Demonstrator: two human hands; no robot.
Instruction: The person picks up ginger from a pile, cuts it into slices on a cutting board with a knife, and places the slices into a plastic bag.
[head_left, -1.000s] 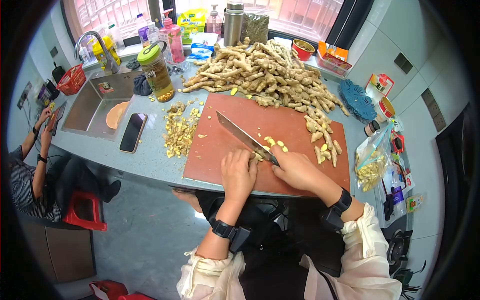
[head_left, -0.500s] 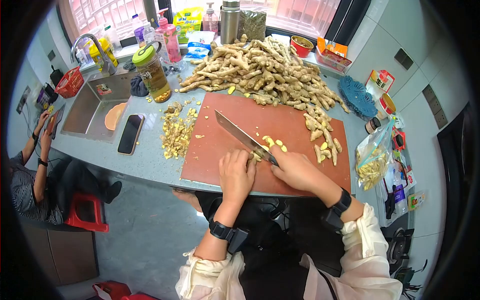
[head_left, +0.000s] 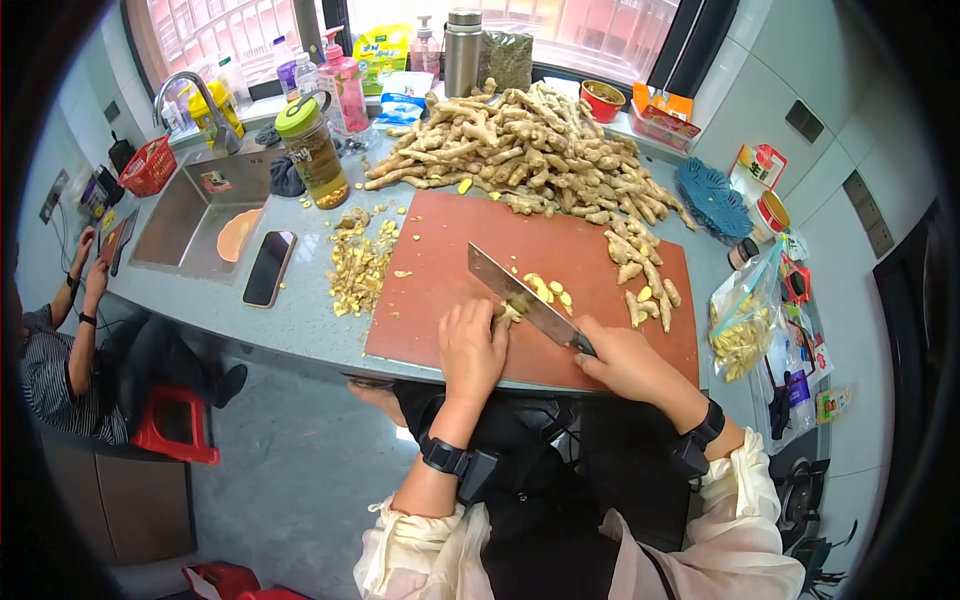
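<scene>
My left hand (head_left: 472, 345) presses a piece of ginger (head_left: 509, 313) onto the brown cutting board (head_left: 430, 270), fingers closed over it. My right hand (head_left: 632, 362) is wrapped round the black handle of a kitchen knife (head_left: 522, 298). Its broad blade slants across the board, just right of the ginger piece, tip pointing away and to the left. Yellow ginger slices (head_left: 548, 288) lie beyond the blade. Several whole ginger roots (head_left: 640, 260) rest on the board's right side, by a large heap of ginger (head_left: 520, 145) behind it.
Left of the board lie ginger scraps (head_left: 362, 265), a phone (head_left: 269, 268) and a lidded jar (head_left: 314, 155); a sink (head_left: 185, 225) is farther left. Blue dishes (head_left: 712, 195) and a bag of ginger slices (head_left: 742, 330) stand right. Another person (head_left: 70, 370) sits far left.
My right hand has drawn the knife to the right and slightly toward me. My left hand stays on the ginger piece. The camera view has shifted slightly.
</scene>
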